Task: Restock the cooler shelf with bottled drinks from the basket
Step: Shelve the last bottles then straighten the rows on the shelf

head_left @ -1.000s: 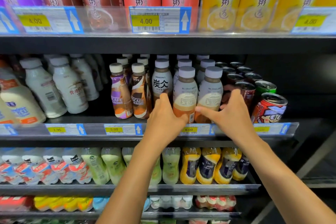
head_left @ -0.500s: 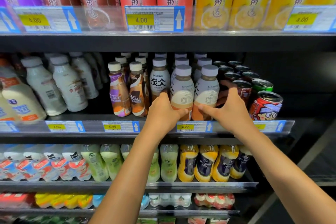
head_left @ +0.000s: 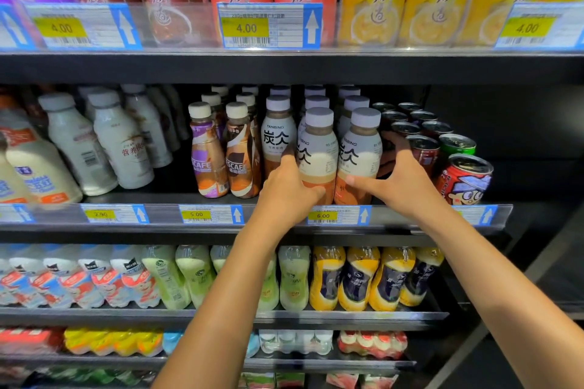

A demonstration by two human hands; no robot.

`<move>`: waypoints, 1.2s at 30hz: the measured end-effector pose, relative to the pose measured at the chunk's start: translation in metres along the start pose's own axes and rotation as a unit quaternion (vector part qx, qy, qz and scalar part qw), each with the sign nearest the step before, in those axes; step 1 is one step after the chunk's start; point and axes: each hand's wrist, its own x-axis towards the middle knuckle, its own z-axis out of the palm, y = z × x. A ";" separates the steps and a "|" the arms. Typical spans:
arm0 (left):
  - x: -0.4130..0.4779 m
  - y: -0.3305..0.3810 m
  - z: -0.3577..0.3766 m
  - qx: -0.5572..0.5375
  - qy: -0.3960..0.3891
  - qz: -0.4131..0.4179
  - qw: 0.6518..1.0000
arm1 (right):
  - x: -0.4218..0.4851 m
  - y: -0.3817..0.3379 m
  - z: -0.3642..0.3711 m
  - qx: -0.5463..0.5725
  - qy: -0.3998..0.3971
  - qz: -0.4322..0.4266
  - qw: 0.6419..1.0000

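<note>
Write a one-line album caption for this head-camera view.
Left hand holds the left Tanbing bottle, right hand the right Tanbing bottle, on the cooler shelf.

My hands clasp the two front bottles (head_left: pixel 317 155) with little slack. Just beside my left hand (head_left: pixel 286 196), at 9 o'clock, stand the coffee bottles (head_left: pixel 226 151). At 3 o'clock of my right hand (head_left: pixel 401 180) the cans (head_left: pixel 423 148) crowd my fingers. Rows of bottles block 12 o'clock, and the price rail (head_left: pixel 164 215) edges 6 o'clock. Room: bare shelf (head_left: pixel 164 196) between the coffee bottles and milk bottles (head_left: pixel 123 142), dark space past the cans, headroom above the caps.
</note>
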 end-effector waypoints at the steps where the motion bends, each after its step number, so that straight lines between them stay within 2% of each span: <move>1: 0.000 0.000 0.000 -0.004 0.005 -0.002 1.000 | 0.001 0.001 0.001 0.006 0.000 0.001 1.000; 7: -0.002 0.004 0.010 0.052 0.064 -0.001 0.997 | 0.001 0.006 -0.005 0.045 -0.034 -0.017 0.998; 11: 0.000 0.004 0.009 0.025 0.037 0.000 0.999 | -0.002 0.004 -0.005 0.035 -0.027 -0.018 0.999; 15: 0.002 -0.001 0.004 -0.007 0.009 0.002 1.000 | 0.000 0.003 -0.001 0.004 0.000 0.025 1.000; 24: 0.000 0.000 0.012 0.054 0.056 0.010 0.997 | 0.002 0.007 -0.007 0.047 -0.041 -0.021 0.998; 30: 0.002 0.005 0.010 0.056 0.045 -0.023 0.997 | 0.006 0.009 -0.003 0.047 -0.035 -0.016 0.998; 36: -0.001 0.005 0.015 0.089 0.075 -0.021 0.993 | 0.008 0.015 -0.003 0.047 -0.042 -0.015 0.998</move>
